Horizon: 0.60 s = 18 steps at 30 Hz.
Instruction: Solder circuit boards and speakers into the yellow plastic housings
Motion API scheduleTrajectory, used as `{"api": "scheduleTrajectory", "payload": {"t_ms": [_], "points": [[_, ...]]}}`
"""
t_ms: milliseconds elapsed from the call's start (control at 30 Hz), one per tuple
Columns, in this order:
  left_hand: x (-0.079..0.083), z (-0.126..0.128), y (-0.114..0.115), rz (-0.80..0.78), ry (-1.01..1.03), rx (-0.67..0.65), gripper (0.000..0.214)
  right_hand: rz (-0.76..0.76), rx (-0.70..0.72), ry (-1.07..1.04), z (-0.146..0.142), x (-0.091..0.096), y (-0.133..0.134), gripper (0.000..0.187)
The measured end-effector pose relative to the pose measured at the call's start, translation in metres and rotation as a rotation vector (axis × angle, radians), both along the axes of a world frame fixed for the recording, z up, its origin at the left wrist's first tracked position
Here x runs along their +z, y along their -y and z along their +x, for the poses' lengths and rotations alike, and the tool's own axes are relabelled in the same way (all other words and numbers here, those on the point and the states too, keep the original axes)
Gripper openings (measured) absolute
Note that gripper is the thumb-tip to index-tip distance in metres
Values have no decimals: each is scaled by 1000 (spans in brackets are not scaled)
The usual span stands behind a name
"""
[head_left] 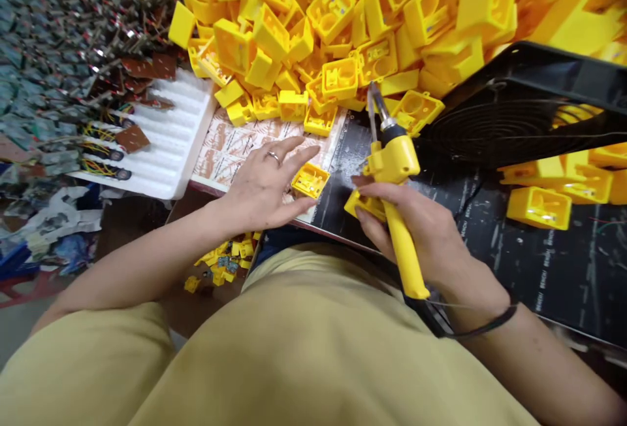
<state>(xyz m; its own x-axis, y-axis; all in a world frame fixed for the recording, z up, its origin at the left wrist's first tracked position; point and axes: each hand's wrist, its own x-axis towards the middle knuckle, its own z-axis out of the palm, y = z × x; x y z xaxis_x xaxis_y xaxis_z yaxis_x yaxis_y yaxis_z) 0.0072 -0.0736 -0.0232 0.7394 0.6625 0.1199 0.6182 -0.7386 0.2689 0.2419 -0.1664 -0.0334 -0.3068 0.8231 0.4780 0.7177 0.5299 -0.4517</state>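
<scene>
While the right hand [425, 222] grasps the iron [399, 159] and apparently a case [351, 204], the left hand [262, 183], loosely spread, brackets a second case [310, 180] over the surface [494, 269]; positioning seems in hand, calling next for fingers clear of the tip [374, 91] near the pile [269, 32].

your left hand [262, 185] is bracketing 1 housing [311, 181], your right hand [427, 227] is holding a soldering gun [398, 159], a housing heap [294, 44] is rising behind both, a foam tray [169, 135] is lying at the heap's front left, a fan [504, 102] is standing right of the soldering gun
</scene>
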Motion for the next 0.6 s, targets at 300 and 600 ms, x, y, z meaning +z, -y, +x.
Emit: {"api": "scheduleTrajectory", "payload": {"t_ms": [300,600], "points": [[1,13,1,-20,75,-223,42,137,-272,55,8,-21,-3,39],[-5,8,2,-81,76,-175,53,135,-210,241,23,-18,3,46]]}}
